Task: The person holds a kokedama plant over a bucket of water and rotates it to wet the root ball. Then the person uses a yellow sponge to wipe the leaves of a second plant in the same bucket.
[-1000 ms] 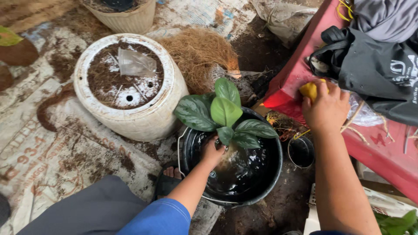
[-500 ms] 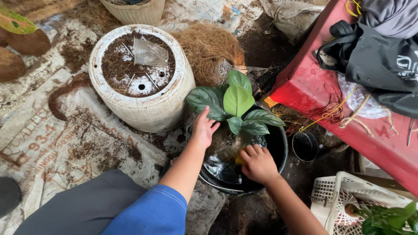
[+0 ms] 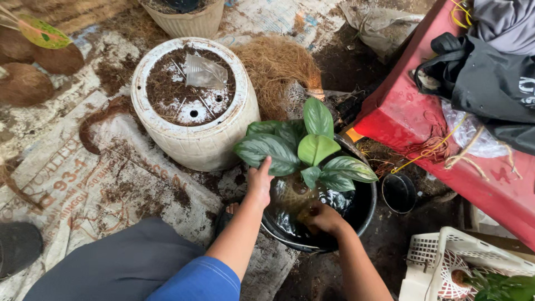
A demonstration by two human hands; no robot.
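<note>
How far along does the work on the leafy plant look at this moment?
Done: the green-leaved plant already sits in the black bucket of water, out of any pot. In hand: the left hand steadies it under the leaves, while the right hand is down at the wet root ball. Left: the white upturned pot beside it stands unused, and the roots are not out of the water.

Single view, head-worn camera. Position: above the person's own lap, looking steeply down and slightly forward at the ground. Range: close; both forearms enter from the bottom edge and meet at the black basin [image 3: 365,214] near frame centre. Upper field: upturned white pot [image 3: 223,139] on printed sacking. Right edge: red desk [image 3: 401,111], cropped. Lower right corner: white basket [image 3: 429,262], cropped. No second view; no shared area.
</note>
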